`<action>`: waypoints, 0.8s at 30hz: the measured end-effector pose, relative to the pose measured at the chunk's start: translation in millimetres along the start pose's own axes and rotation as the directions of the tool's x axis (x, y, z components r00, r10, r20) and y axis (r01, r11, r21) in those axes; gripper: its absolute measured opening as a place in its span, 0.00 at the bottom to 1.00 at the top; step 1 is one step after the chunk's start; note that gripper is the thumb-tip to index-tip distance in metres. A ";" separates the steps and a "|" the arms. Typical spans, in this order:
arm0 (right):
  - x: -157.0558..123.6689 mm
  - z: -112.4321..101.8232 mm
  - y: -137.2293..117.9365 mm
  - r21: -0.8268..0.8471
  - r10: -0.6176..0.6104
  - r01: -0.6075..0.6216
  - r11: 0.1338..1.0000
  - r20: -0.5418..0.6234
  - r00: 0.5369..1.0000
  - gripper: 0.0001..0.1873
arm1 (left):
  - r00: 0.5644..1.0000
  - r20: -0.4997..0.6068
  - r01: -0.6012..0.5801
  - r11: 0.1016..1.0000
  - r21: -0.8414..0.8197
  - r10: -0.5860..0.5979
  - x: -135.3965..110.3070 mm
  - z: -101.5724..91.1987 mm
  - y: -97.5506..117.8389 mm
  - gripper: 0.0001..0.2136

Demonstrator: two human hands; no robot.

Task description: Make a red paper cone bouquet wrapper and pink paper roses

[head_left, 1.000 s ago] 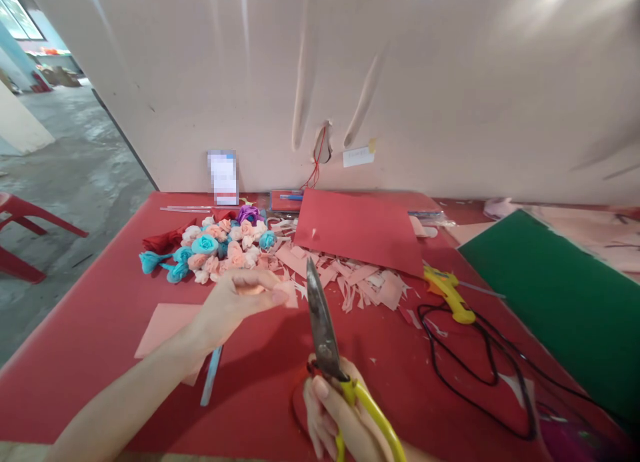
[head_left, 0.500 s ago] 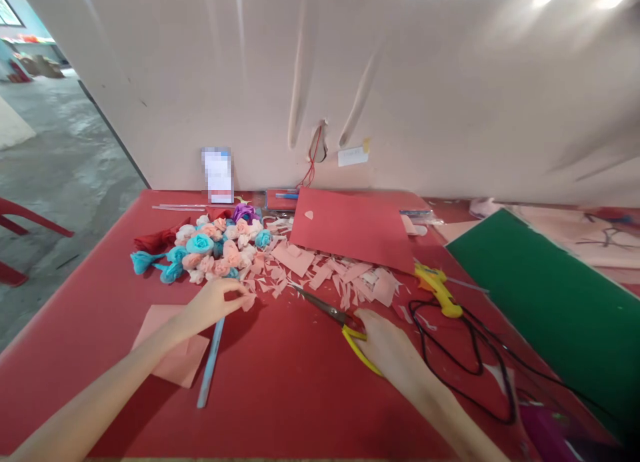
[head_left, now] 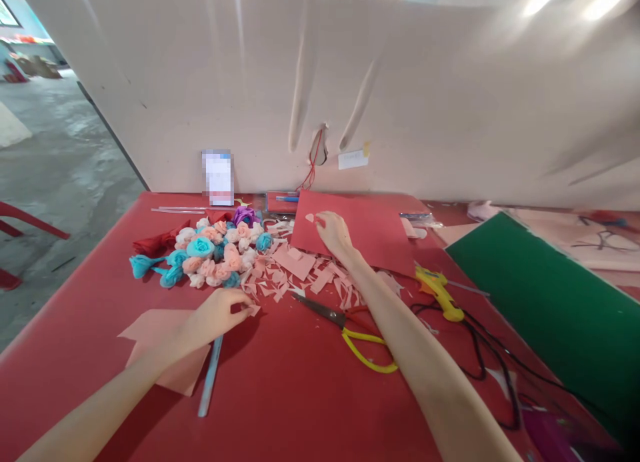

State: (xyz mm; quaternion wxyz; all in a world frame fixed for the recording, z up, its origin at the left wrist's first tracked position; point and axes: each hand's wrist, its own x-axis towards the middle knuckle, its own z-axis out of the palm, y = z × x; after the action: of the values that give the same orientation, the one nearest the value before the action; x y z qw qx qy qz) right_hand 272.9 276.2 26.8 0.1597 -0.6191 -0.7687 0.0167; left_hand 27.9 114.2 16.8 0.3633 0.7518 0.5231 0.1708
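My left hand (head_left: 217, 313) rests on the red table, fingers pinched on a small pink paper piece (head_left: 253, 309). My right hand (head_left: 334, 233) reaches far forward onto the red paper sheet (head_left: 370, 232), fingertips next to a small pink heart-shaped cutout (head_left: 309, 217); whether it grips the cutout is unclear. The yellow-handled scissors (head_left: 350, 329) lie on the table beside my right forearm, nothing holding them. Pink paper scraps (head_left: 300, 269) are strewn between both hands.
A pile of pink, blue and white paper roses (head_left: 210, 252) lies at the left. A pink sheet (head_left: 150, 335) and blue stick (head_left: 210, 375) sit under my left arm. A yellow glue gun (head_left: 440, 290) with black cable and a green sheet (head_left: 545, 309) are right. A board stands behind.
My right hand put the scissors down on the table and reached forward to the red sheet. My left hand stayed low with its pink piece.
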 end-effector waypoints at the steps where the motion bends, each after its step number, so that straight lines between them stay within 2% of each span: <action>1: 6.7 6.8 0.5 0.002 -0.004 0.004 1.000 -0.016 1.000 0.12 | 1.000 -0.002 -0.002 1.000 -0.002 0.002 -0.3 -0.4 0.3 0.11; 4: 18.1 20.6 1.3 0.010 -0.019 0.019 1.000 -0.033 0.999 0.13 | 1.000 -0.007 0.002 1.000 -0.020 -0.002 -0.5 -2.3 0.4 0.10; 9: 25.3 29.0 2.0 0.044 -0.030 0.030 0.999 0.008 1.000 0.14 | 1.000 0.020 0.020 0.997 -0.071 -0.018 0.6 -2.9 -1.9 0.11; 15: 31.5 32.9 3.4 0.139 0.070 -0.078 0.987 0.057 0.996 0.14 | 0.999 0.039 0.033 0.997 -0.065 -0.030 1.8 -3.0 -4.0 0.11; 20: 33.1 27.4 3.8 0.262 0.117 -0.152 0.953 0.144 0.983 0.13 | 0.999 0.035 0.041 0.998 -0.054 -0.039 2.3 -3.3 -2.4 0.11; 24: 17.4 13.7 -4.6 0.396 0.102 -0.155 0.905 0.152 0.983 0.11 | 0.998 0.041 0.055 0.993 -0.103 -0.051 1.6 -4.0 0.0 0.11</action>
State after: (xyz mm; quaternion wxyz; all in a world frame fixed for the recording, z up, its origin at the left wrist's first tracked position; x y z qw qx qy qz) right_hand 261.7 294.1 18.8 0.2338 -0.6196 -0.7144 0.2259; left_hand 25.9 117.1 19.3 0.4165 0.7209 0.5260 0.1736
